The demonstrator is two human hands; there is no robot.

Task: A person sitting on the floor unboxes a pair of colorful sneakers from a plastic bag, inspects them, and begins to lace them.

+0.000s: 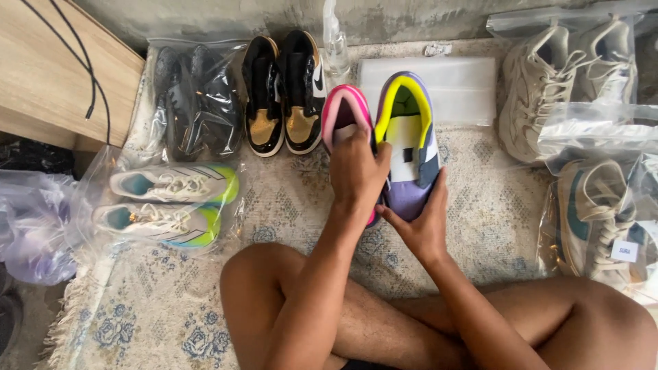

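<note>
The person sits cross-legged on a patterned rug (288,205), bare knees nearest the camera, both forearms reaching forward over them. The right hand (419,229) is cupped under the toe end of a purple sneaker (406,147) with a yellow collar and a grey side panel; its thumb runs up the shoe's right edge and the fingers curl beneath, so the grip is closed around the front of the shoe. The left hand (356,171) is laid over the pink sneaker (343,113), fingers wrapped on it and the thumb pressing toward the purple one; that grip is closed too. The two shoes stand side by side, touching, held up just above the rug in the middle of the scene, collars pointing away from the person.

To the left, near the knees, a clear bag (168,205) holds a white pair with green heels, lying sideways. To the right, another clear bag holds tan sneakers (593,212) with a small white label.

Further off, a black and gold pair (284,92) stands uncovered just left of the pink sneaker, and beside it a dark pair in a bag (195,99). Behind the held shoes lies a white foam sheet (459,85), with a clear spray bottle (334,41) near it. At the far right, beige sneakers (548,82) sit partly bagged. A wooden board (55,68) with a black cable fills the far left corner.
</note>
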